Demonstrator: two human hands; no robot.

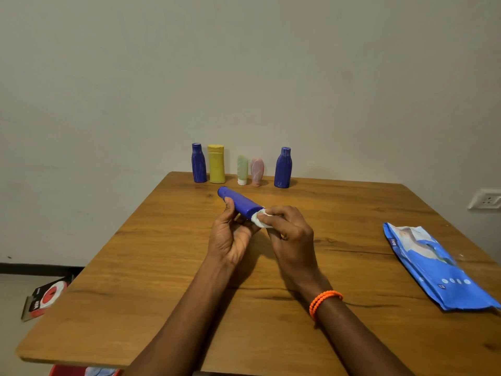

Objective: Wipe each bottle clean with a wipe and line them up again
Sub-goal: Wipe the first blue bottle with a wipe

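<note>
Head view: at centre frame the left hand point(230, 237) curls round the blue bottle point(240, 203), tilted above the table point(162, 267) so its base is exposed; the right hand point(290, 234) pinches a white wipe point(259, 218) against that end; five bottles point(241, 169) wait lined up behind; the wipe pack point(433, 267) lies right.

Both forearms are bare; no sleeves are visible. The left hand point(230, 240) carries no rings or bands. The right hand point(291, 237) has an orange beaded bracelet point(324, 302) looped in two strands around the wrist.
</note>
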